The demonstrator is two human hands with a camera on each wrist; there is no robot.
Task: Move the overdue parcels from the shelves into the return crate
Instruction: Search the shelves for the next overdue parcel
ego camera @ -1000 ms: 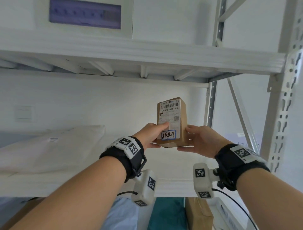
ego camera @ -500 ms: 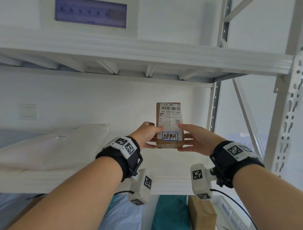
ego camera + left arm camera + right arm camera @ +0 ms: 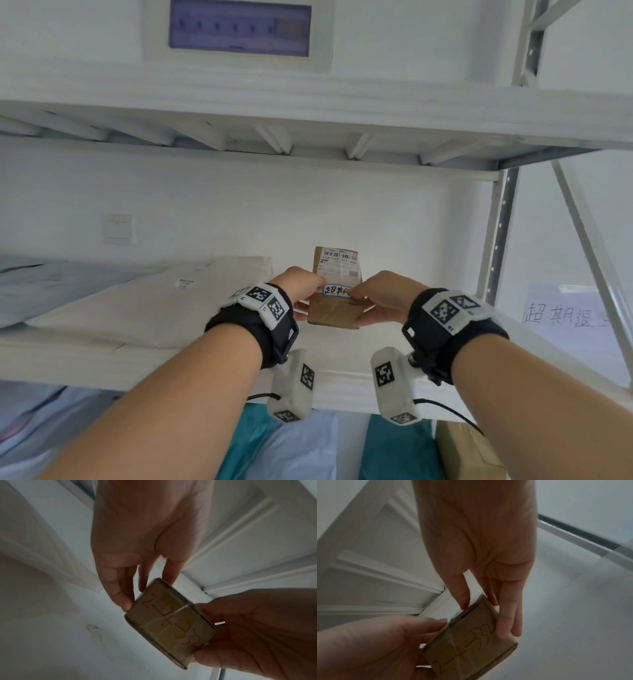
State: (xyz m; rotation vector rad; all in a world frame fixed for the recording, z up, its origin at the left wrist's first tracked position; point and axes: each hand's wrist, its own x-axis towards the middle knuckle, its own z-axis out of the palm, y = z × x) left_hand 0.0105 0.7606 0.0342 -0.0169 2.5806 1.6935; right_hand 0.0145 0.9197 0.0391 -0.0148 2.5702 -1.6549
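A small brown cardboard parcel [image 3: 337,310] with a barcode label and a blue-edged handwritten sticker is held in the air in front of the middle shelf [image 3: 171,370]. My left hand [image 3: 305,291] pinches its left end and my right hand [image 3: 371,298] grips its right end, fingertips over part of the sticker. In the left wrist view the parcel [image 3: 169,622] shows a taped face with orange writing, with left fingertips [image 3: 126,605] on one corner. In the right wrist view the right fingers [image 3: 504,627] lie along the parcel [image 3: 469,646].
A large white padded mailer [image 3: 154,301] lies on the shelf to the left. Another shelf board [image 3: 308,106] runs overhead, and a perforated upright [image 3: 496,240] stands right. Below are blue [image 3: 301,445] and teal [image 3: 394,448] bags and a brown box [image 3: 469,452]. A handwritten paper sign [image 3: 565,311] hangs right.
The parcel has come down and tipped back, so its underside now faces me. My right hand has closed further round it, covering part of the sticker.
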